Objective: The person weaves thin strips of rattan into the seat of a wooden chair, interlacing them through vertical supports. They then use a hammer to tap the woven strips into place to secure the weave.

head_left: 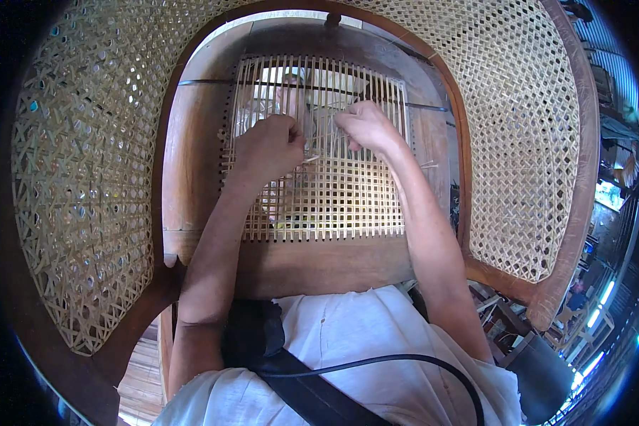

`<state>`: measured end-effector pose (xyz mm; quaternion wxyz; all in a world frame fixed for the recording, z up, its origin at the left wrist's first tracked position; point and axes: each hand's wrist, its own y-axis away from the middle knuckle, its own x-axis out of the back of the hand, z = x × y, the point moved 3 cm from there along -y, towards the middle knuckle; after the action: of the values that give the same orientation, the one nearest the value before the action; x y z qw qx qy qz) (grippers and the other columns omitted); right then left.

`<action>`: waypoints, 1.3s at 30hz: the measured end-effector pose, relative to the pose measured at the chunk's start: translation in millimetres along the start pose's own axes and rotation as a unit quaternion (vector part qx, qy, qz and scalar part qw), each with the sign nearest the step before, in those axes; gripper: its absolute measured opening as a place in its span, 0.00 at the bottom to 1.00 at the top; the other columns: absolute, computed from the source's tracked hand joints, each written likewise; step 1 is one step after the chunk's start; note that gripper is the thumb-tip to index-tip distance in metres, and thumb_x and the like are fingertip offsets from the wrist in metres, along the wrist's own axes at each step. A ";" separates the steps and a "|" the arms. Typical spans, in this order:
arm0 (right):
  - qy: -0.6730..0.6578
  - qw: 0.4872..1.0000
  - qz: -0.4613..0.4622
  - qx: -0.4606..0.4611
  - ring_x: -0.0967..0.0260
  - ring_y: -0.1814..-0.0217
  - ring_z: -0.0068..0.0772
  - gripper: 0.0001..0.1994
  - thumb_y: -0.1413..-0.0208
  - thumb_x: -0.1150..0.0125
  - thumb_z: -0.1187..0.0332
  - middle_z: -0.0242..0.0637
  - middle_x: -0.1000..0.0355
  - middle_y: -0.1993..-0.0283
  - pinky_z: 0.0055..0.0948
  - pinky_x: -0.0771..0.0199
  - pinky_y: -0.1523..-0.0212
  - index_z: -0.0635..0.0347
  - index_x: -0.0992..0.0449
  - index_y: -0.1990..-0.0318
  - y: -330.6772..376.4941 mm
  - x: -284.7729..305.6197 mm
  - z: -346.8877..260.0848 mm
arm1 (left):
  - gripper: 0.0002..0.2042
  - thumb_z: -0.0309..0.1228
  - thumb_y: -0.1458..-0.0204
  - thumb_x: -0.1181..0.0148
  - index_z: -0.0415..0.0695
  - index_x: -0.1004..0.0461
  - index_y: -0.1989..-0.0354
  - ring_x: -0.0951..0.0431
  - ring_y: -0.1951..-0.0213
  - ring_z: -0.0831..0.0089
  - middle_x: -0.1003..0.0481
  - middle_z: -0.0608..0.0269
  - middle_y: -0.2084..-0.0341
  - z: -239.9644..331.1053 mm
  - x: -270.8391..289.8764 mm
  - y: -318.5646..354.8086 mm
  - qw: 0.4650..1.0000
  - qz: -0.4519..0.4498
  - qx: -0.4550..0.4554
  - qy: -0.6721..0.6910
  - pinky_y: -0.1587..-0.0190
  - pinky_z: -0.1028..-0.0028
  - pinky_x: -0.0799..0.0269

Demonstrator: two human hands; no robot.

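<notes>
both hands meet at the centre of the frame over the half-woven cane seat (334, 206); the left hand (268, 145) is curled shut on a cane strand (311, 159); the right hand (366, 126) pinches among the upright strands; a woven chair back (518, 128) curves around them; a black strap (312, 397) crosses the lower edge.
</notes>
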<state>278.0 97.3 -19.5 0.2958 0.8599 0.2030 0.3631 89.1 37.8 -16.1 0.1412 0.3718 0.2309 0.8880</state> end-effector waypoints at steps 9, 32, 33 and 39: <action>0.063 0.997 0.034 0.013 0.30 0.84 0.23 0.16 0.43 0.39 0.62 0.35 0.27 0.82 0.24 0.30 0.81 0.68 0.20 0.74 2.2 7.7 7.1 | 0.11 0.37 0.53 0.40 0.45 0.18 0.66 0.18 0.62 0.58 0.19 0.54 0.67 7.5 -2.8 -2.5 0.999 0.037 -0.009 0.021 0.57 0.61 0.23; 0.334 0.941 -0.025 0.047 0.20 0.60 0.43 0.11 0.46 0.47 0.71 0.57 0.22 0.64 0.38 0.22 0.57 0.70 0.20 0.67 26.2 0.4 -24.7 | 0.13 0.38 0.47 0.36 0.43 0.22 0.59 0.23 0.70 0.69 0.21 0.57 0.69 -27.1 -0.3 1.7 0.802 0.005 0.007 0.597 0.62 0.69 0.26; 0.350 0.936 -0.035 0.024 0.21 0.58 0.45 0.11 0.46 0.47 0.71 0.57 0.22 0.63 0.38 0.23 0.55 0.71 0.20 0.67 37.9 1.0 -35.9 | 0.12 0.37 0.47 0.37 0.42 0.23 0.59 0.24 0.72 0.69 0.22 0.57 0.70 -35.2 -6.9 -2.4 0.753 -0.012 0.031 0.657 0.63 0.69 0.27; 0.430 0.896 0.105 -0.024 0.20 0.58 0.45 0.12 0.51 0.42 0.70 0.54 0.21 0.64 0.41 0.22 0.53 0.72 0.20 0.65 72.9 68.2 -7.9 | 0.08 0.34 0.46 0.41 0.42 0.23 0.65 0.20 0.66 0.57 0.22 0.52 0.67 32.2 -10.3 11.6 0.971 0.163 -0.171 -0.039 0.62 0.62 0.24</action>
<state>326.5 84.4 67.2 0.1608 0.6287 0.2104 0.7312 118.6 33.4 3.7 0.0655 0.4090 0.0061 0.9101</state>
